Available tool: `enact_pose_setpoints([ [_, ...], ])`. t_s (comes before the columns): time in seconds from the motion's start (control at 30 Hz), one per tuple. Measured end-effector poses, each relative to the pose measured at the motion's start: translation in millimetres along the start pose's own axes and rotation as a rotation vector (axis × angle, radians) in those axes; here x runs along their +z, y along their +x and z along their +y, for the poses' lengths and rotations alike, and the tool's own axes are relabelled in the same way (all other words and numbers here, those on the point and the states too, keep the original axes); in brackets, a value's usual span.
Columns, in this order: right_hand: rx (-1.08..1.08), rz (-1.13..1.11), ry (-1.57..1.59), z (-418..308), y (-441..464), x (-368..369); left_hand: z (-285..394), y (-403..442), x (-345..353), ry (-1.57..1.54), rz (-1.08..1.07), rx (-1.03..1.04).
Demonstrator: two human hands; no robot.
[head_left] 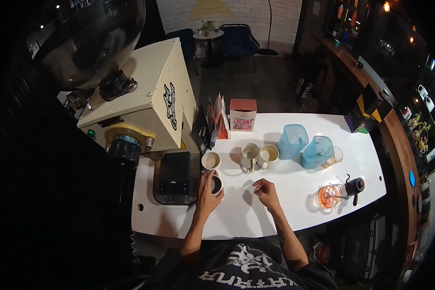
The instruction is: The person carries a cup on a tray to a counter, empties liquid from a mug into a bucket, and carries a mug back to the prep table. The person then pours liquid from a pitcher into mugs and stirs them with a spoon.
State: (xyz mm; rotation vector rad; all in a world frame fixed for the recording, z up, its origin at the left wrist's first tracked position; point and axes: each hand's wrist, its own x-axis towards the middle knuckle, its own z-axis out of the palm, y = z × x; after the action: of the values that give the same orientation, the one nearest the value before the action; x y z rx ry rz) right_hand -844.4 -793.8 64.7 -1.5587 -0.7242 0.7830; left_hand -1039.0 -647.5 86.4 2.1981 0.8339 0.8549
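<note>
My left hand (209, 192) is wrapped round a small cup (217, 184) with a dark inside, near the white table's left part. Just beyond it stands a light cup (211, 160), beside a black scale (175, 179) under the cream-coloured grinder (154, 87). My right hand (266, 191) hovers over the table to the right, its fingers curled together; whether anything small is between them cannot be made out. Two mugs, one tall (249, 157) and one cream (268, 156), stand beyond my right hand.
Two blue translucent pitchers (293, 141) (317, 152) stand right of the mugs. A glass server (329, 196) with reddish liquid and a black-handled item (355, 185) are at the right. A red-topped box (242, 115), upright bags (219, 118) and a black box (367, 110) line the back.
</note>
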Motion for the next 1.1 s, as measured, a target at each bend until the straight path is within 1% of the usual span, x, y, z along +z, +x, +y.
enact_pose_setpoints([
  [0.03, -0.003, 0.003, -0.084, 3.9, 1.9, 0.2, 0.0, 0.4, -0.9, 0.010, -0.019, -0.010],
  [0.07, -0.002, 0.001, -0.083, 8.2, 2.5, 1.2, -1.4, 0.5, -1.0, 0.012, -0.020, -0.012],
  [0.13, -0.050, 0.070, -0.243, 10.3, 3.8, 3.5, -2.4, 3.3, -0.4, 0.024, -0.008, -0.006],
  [0.27, -0.049, 0.118, -0.256, 21.3, 8.7, 7.3, 3.7, 9.6, -0.3, 0.053, 0.025, -0.039],
  [0.33, -0.092, 0.148, -0.318, 28.7, 13.3, 6.9, 5.0, 14.5, 0.2, 0.188, 0.071, -0.020],
  [0.37, -0.092, 0.149, -0.316, 32.6, 14.7, 7.3, 6.5, 16.1, 0.2, 0.189, 0.070, -0.019],
  [0.43, -0.076, 0.152, -0.328, 36.1, 16.1, 7.2, 12.2, 19.1, 0.3, 0.295, 0.137, -0.092],
  [0.57, -0.058, 0.155, -0.320, 39.4, 15.4, 4.2, 17.1, 27.8, 2.5, 0.347, 0.151, -0.164],
  [0.63, -0.073, 0.203, -0.283, 39.4, 13.9, 5.4, 11.2, 29.1, 6.1, 0.400, 0.188, -0.190],
  [0.67, -0.069, 0.205, -0.283, 39.3, 12.9, 4.6, 7.5, 28.6, 8.9, 0.399, 0.184, -0.191],
  [0.73, -0.095, 0.237, -0.298, 36.3, 14.4, 2.0, 2.3, 31.9, 12.9, 0.441, 0.260, -0.154],
  [0.87, -0.125, 0.287, -0.315, 35.8, 17.9, 0.9, -2.1, 34.0, 14.5, 0.435, 0.276, -0.135],
  [0.97, -0.081, 0.319, -0.279, 32.4, 20.1, 0.8, -3.3, 33.8, 15.4, 0.416, 0.291, -0.113],
  [1.03, -0.136, 0.365, -0.311, 29.5, 23.2, 0.5, -2.1, 34.4, 15.7, 0.416, 0.328, -0.085],
  [1.1, -0.132, 0.392, -0.306, 27.6, 29.3, -2.1, 6.3, 35.4, 12.9, 0.416, 0.331, -0.080],
])
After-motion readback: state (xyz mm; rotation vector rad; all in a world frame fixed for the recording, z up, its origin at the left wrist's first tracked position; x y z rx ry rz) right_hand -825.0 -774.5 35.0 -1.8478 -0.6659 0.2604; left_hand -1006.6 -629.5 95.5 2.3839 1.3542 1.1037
